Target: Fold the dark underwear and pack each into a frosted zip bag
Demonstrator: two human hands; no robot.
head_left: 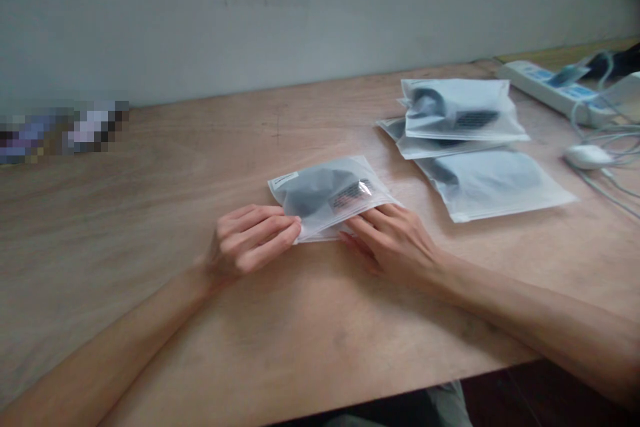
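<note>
Clouding its contents [320,193], the bag [320,221] partly hides the right hand [399,235].

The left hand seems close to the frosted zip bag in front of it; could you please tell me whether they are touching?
Touching: the head view shows the left hand with its fingertips on the near-left corner of the frosted zip bag.

Held bag [320,225]: translucent white. Contents [310,197]: dark grey through the plastic. Label [286,179]: white, dark print. Printed patch [350,194]: rows of black lines. Other bags [495,180]: whitish, dark-mottled. Desk [225,360]: light brown, streaked grain. Wall [300,33]: grey. Power strip [560,99]: white, blue panels. Adapter [587,157]: white.
</note>
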